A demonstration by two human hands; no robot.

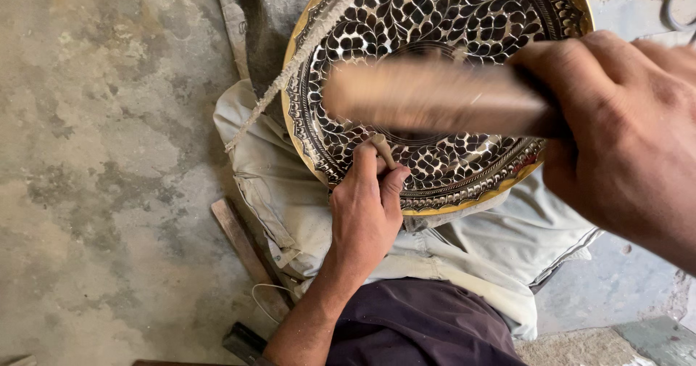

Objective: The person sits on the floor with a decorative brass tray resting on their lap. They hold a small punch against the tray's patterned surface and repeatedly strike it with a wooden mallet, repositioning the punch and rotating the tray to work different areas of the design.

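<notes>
Bare, stained concrete floor lies under everything; no bench carries the work. On it, a round engraved brass plate with a dark leaf pattern and gold rim rests tilted on a pale folded cloth over the person's lap. Left hand pinches a thin punch closed between thumb and fingers, its tip on the plate near the lower rim. Right hand is closed around a blurred wooden mallet, raised above the plate's middle. To strike well, I judge the punch should be kept steady, fingers low, blows light and square. A frayed cord crosses the plate's left edge.
</notes>
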